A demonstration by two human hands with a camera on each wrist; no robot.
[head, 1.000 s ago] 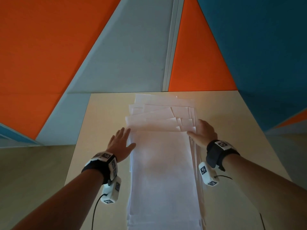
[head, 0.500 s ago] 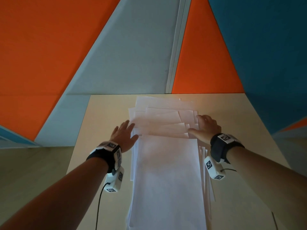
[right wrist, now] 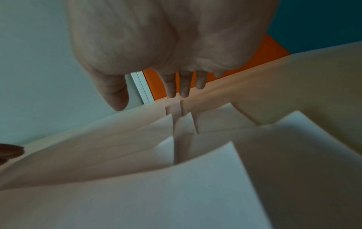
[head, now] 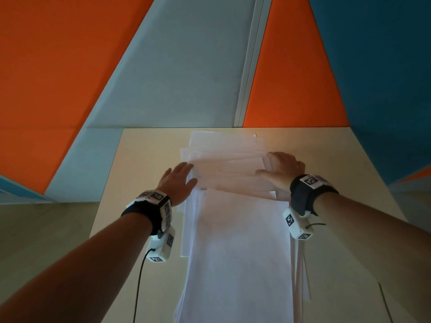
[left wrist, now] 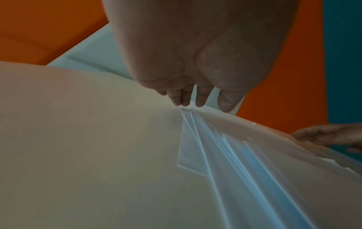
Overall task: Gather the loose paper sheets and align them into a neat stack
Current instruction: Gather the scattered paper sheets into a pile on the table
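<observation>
Sheets: where the bench (head: 144,159) runs from its near edge to its far edge, the paper sheets (head: 238,241) lie in a long, uneven spread down the middle, the far ones fanned and overlapping.
Left hand (head: 178,183): fingers straight and apart, flat against the left edge of the fanned sheets toward the far edge.
Right hand (head: 283,170): fingers straight, close together, pressed to the right edge of the same sheets.
Wrists: black bands with white marker blocks.

Matt white paper sheets (head: 238,241) on a smooth, pale wood-look table (head: 149,145)
</observation>
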